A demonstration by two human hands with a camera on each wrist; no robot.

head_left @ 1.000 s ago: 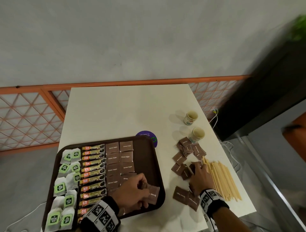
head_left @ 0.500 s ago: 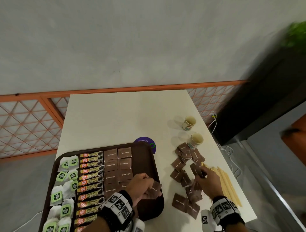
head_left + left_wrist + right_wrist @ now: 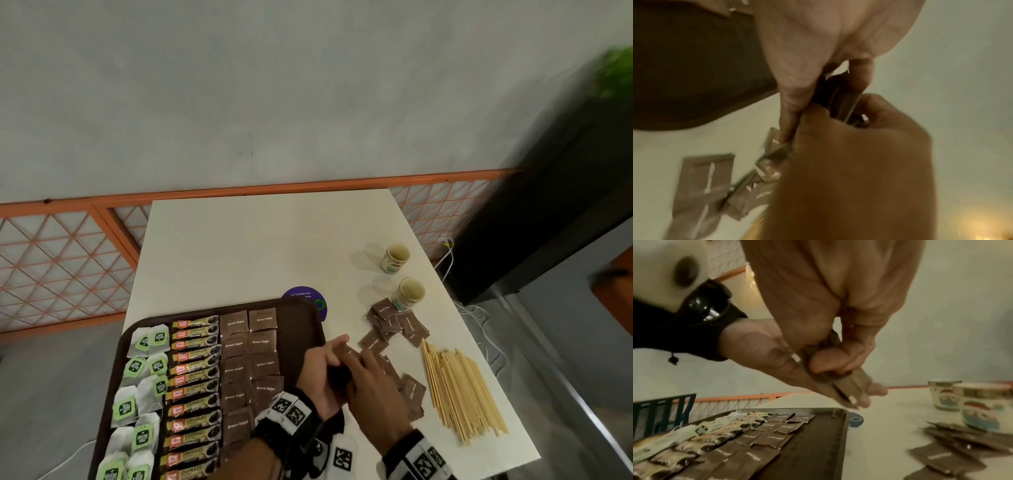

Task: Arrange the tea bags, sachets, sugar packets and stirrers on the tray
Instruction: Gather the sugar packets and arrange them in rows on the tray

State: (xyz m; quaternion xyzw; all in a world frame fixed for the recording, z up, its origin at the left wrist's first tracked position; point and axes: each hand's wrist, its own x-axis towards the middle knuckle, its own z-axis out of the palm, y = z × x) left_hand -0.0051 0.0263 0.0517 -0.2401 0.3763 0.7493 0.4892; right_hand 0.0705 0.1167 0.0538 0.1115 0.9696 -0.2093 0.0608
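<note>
A dark brown tray [image 3: 301, 329] holds green-tagged tea bags [image 3: 150, 342] at the left, a column of coffee sachets [image 3: 195, 377] and two columns of brown sugar packets [image 3: 248, 346]. Both hands meet just above the tray's right edge. My left hand [image 3: 322, 370] and right hand [image 3: 373, 383] pinch a small stack of held sugar packets [image 3: 851, 386] between them. The right thumb [image 3: 830, 360] presses on the stack. More loose sugar packets [image 3: 394, 318] and a pile of wooden stirrers [image 3: 459, 390] lie on the white table to the right.
Two small paper cups [image 3: 395, 257] [image 3: 409, 294] stand behind the loose packets. A purple round coaster [image 3: 305, 296] pokes out from behind the tray's far right corner. The table's right edge [image 3: 479, 346] runs close beside the stirrers. An orange lattice fence [image 3: 61, 260] stands behind.
My left hand lifted off the tray with a packet and moved right. My right hand left the table pile with packets and came left until the hands joined.
</note>
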